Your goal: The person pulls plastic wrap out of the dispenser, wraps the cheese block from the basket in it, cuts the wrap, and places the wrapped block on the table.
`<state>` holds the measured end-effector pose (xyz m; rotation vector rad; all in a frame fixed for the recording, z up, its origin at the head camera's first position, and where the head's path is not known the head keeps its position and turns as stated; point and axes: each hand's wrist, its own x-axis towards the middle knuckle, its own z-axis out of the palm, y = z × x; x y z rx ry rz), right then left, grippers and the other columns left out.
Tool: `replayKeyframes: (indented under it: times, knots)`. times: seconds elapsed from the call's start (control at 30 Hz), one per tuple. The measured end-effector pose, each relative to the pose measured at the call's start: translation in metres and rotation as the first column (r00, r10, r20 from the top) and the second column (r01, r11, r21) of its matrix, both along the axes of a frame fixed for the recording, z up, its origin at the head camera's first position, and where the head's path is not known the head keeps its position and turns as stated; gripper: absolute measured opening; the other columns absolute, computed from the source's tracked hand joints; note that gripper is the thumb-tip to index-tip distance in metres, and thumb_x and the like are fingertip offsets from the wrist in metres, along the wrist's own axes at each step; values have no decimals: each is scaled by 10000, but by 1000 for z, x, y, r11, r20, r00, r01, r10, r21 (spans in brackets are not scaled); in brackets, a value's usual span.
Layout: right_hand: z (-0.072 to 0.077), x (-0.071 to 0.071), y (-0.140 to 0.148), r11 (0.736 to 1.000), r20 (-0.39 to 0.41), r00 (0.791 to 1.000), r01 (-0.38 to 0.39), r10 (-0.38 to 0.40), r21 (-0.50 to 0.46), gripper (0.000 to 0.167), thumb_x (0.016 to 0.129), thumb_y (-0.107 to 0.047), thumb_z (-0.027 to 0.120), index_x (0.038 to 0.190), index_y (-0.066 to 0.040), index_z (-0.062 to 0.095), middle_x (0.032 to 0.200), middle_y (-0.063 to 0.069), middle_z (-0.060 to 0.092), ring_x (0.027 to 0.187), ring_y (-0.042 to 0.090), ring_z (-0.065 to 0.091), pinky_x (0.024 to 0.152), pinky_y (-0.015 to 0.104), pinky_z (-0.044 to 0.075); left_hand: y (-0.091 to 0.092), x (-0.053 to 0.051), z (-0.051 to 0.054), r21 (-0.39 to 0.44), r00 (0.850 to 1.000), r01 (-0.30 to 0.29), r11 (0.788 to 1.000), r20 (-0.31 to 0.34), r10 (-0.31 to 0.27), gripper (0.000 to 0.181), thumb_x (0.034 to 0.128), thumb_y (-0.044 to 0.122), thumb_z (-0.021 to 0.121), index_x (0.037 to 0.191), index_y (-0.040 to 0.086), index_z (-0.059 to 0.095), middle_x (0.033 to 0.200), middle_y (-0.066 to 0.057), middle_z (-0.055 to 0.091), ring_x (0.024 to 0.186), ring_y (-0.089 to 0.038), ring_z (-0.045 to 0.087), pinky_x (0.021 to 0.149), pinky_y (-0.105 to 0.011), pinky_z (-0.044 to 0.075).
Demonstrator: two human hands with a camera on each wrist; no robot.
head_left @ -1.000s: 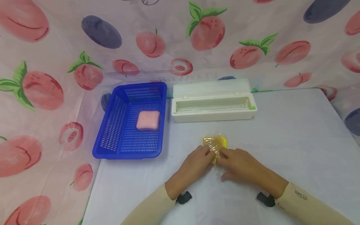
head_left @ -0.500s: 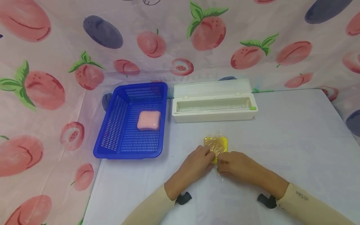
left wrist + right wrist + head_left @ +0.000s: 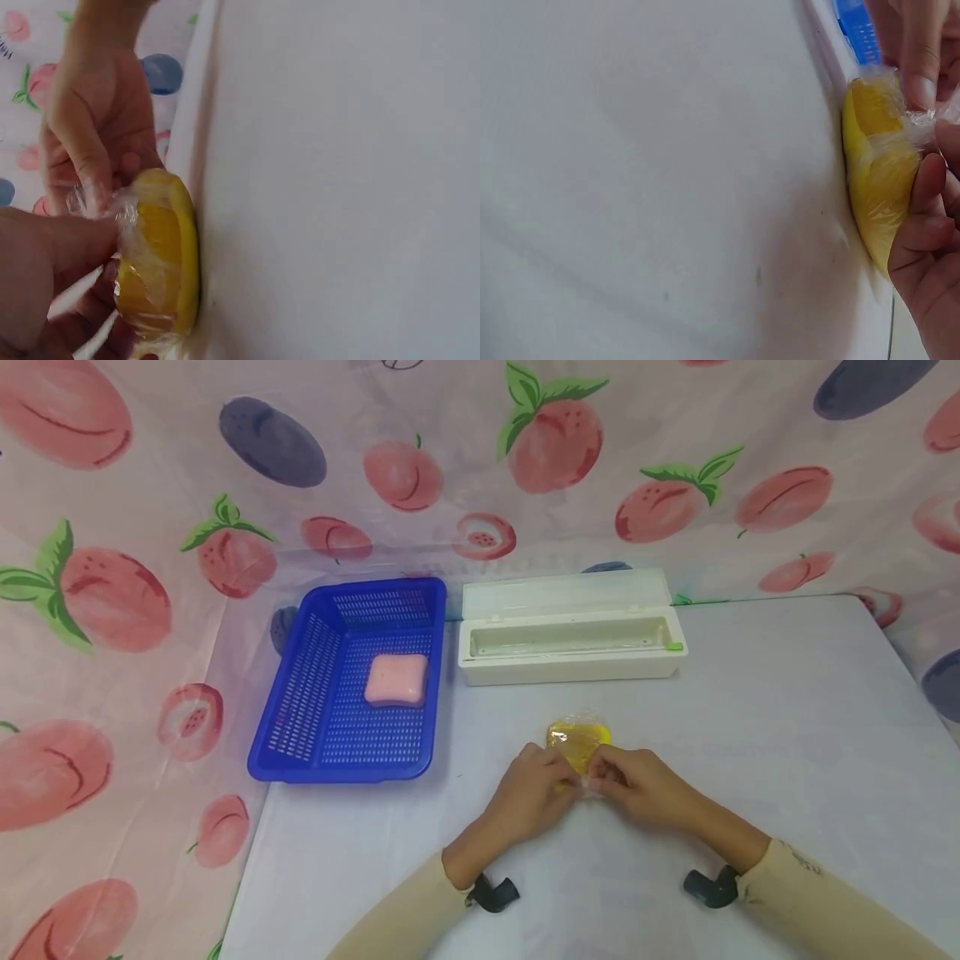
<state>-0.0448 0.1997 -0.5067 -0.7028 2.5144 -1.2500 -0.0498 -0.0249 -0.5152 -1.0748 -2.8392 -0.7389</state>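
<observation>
A yellow bar (image 3: 579, 743), which looks like soap, lies on the white table with clear cling film (image 3: 139, 214) around it. The film is bunched along the side of the bar nearest the person. My left hand (image 3: 534, 789) is at that side's left and pinches the bunched film, its thumb against the wrap. From the right, my right hand (image 3: 645, 787) pinches the film between thumb and forefinger, close to the left fingertips. Both hands cover the near part of the bar in the head view. The left hand's lower fingers are partly hidden in the left wrist view.
A blue plastic basket (image 3: 341, 772) stands at the left with a pink bar (image 3: 397, 680) inside. Behind the hands is a long white cling film dispenser (image 3: 570, 672), lid raised, with a green slider (image 3: 674, 647). A fruit-patterned sheet (image 3: 420, 410) hangs behind the table.
The right hand has shifted up, from a curled position at the bar's near right to a pinch beside the left fingers. The loose film at the near side has been gathered up. The bar has tilted slightly.
</observation>
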Motion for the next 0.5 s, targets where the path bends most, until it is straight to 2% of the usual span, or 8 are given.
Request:
replayKeyframes:
  times: [0.07, 0.13, 0.2, 0.27, 0.33, 0.4, 0.5]
  knots:
    - [0, 0, -1, 1000, -29, 999, 24, -24, -18, 152, 940, -86, 723, 1000, -186, 625, 832, -118, 667, 739, 6, 586, 645, 209, 523, 2, -1, 1, 43, 998, -45, 998, 50, 42, 61, 922, 261, 752, 929, 210, 785, 900, 109, 695, 856, -107, 538, 764, -195, 414]
    - [-1, 0, -2, 999, -106, 994, 31, -35, -45, 191, 910, -38, 740, 975, -186, 640, 842, -123, 665, 743, 8, 585, 644, 203, 520, 4, -3, 1, 65, 994, -70, 995, 88, 64, 57, 931, 240, 737, 912, 195, 768, 869, 105, 705, 834, -98, 538, 758, -187, 409]
    - [-3, 0, -2, 997, -205, 978, 29, -43, -68, 233, 867, 17, 753, 931, -195, 677, 884, -123, 660, 777, 20, 589, 677, 177, 517, 5, -4, 1, 70, 991, -81, 994, 116, 72, 58, 940, 226, 720, 915, 189, 757, 858, 104, 705, 821, -88, 529, 743, -173, 399]
    - [-5, 0, -2, 996, -308, 950, 22, -48, -86, 259, 812, 51, 772, 902, -187, 728, 938, -101, 661, 827, 46, 605, 737, 132, 503, 6, -5, 3, 73, 987, -86, 994, 145, 74, 66, 953, 218, 706, 931, 181, 756, 859, 97, 709, 815, -84, 526, 735, -166, 392]
    - [-5, 0, 0, 998, -372, 928, 7, -31, -67, 255, 779, 47, 791, 920, -164, 767, 1028, -79, 665, 911, 72, 631, 820, 108, 497, 6, -7, 5, 73, 980, -94, 993, 182, 80, 72, 961, 215, 701, 946, 176, 760, 861, 92, 714, 812, -78, 527, 738, -167, 396]
    - [-4, -1, 2, 1000, -413, 910, -4, -6, -23, 249, 765, 7, 825, 962, -141, 790, 1065, -61, 670, 950, 92, 651, 850, 128, 515, 6, -8, 7, 71, 971, -113, 991, 219, 95, 71, 963, 224, 706, 960, 181, 763, 862, 92, 717, 813, -68, 529, 739, -171, 400]
    - [-4, -2, 4, 996, -471, 880, -21, 57, 81, 247, 766, -59, 860, 999, -107, 794, 1073, -37, 681, 978, 129, 670, 846, 259, 578, 4, -9, 7, 69, 968, -128, 989, 228, 109, 68, 956, 239, 716, 994, 189, 743, 856, 104, 722, 803, -59, 540, 731, -172, 406]
